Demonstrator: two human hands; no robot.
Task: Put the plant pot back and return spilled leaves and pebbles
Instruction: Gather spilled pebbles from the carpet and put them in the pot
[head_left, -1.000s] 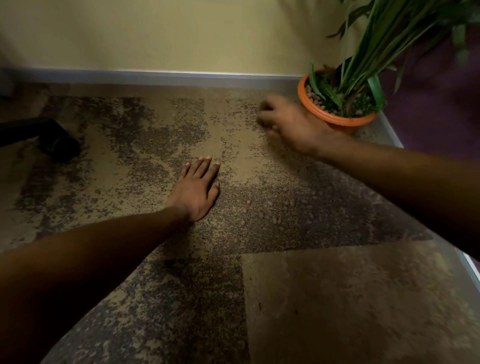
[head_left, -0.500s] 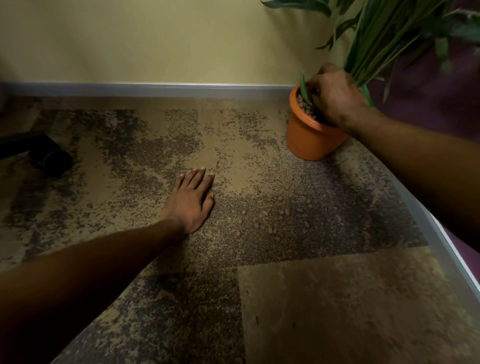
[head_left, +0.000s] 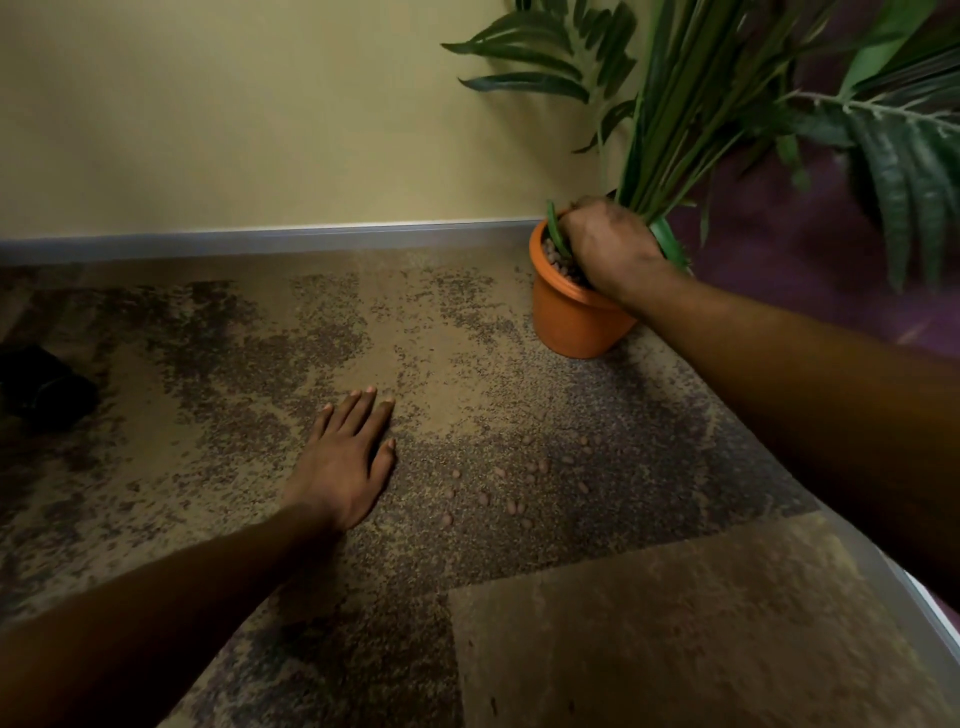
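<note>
Two hands: left hand (head_left: 343, 462) flat on carpet (head_left: 249, 374); right hand (head_left: 608, 244) in pot (head_left: 566, 322), fingers hidden, grip unclear.

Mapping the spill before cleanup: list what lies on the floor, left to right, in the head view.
Black object at the left edge → left hand, flat on the floor → spilled pebbles → orange plant pot.
</note>
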